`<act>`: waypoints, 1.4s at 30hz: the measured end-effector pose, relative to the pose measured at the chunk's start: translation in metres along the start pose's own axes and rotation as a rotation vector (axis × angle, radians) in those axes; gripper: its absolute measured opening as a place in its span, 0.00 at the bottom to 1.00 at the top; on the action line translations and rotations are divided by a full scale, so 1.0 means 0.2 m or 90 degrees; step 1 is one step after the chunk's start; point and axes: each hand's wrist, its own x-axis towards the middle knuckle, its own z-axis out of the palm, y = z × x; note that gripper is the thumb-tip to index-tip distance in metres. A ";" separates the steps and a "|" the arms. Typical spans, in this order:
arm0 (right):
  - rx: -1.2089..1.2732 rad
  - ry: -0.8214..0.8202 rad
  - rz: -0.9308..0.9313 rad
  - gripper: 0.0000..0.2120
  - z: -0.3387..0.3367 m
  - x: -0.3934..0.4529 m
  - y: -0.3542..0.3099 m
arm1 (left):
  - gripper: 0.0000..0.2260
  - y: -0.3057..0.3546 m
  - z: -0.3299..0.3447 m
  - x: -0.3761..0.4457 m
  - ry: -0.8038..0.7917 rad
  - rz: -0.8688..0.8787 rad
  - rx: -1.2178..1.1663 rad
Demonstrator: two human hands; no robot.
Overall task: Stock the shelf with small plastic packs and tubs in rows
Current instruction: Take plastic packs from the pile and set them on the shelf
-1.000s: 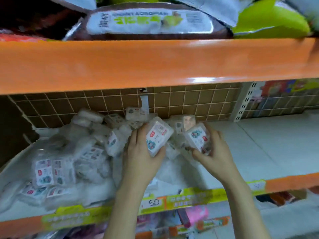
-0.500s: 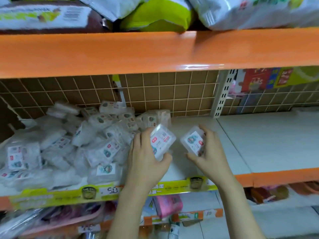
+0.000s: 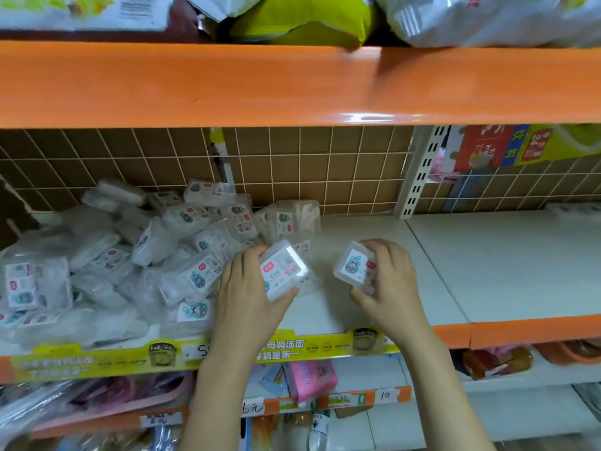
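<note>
The left hand (image 3: pixel 247 288) grips 1 clear tub (image 3: pixel 284 270) and the right hand (image 3: pixel 387 281) another tub (image 3: pixel 354 266), both above bare white shelf (image 3: pixel 487 262). The loose pile (image 3: pixel 130 255) (unsorted, just beside the left wrist) could slide if nudged; only that pile crowds the placing spot

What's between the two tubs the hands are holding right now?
Nothing: in the head view, only bare white shelf shows between the left hand's tub and the right hand's tub.

right hand (image 3: pixel 388 281) seemingly shifted rightward
</note>
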 end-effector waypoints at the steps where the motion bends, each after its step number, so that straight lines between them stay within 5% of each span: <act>1: 0.001 0.005 -0.008 0.32 0.00 0.00 0.01 | 0.30 0.00 0.02 0.00 0.006 0.009 0.012; 8: 0.007 0.013 0.018 0.34 -0.13 -0.04 0.31 | 0.29 0.18 0.19 0.03 0.079 0.023 0.082; 22: -0.013 -0.079 0.088 0.37 -0.72 -0.15 1.29 | 0.30 1.11 0.94 -0.09 -0.091 0.044 0.031; 42: 0.081 -0.200 0.123 0.37 -0.65 -0.08 1.30 | 0.31 0.97 0.99 -0.05 -0.138 -0.009 0.097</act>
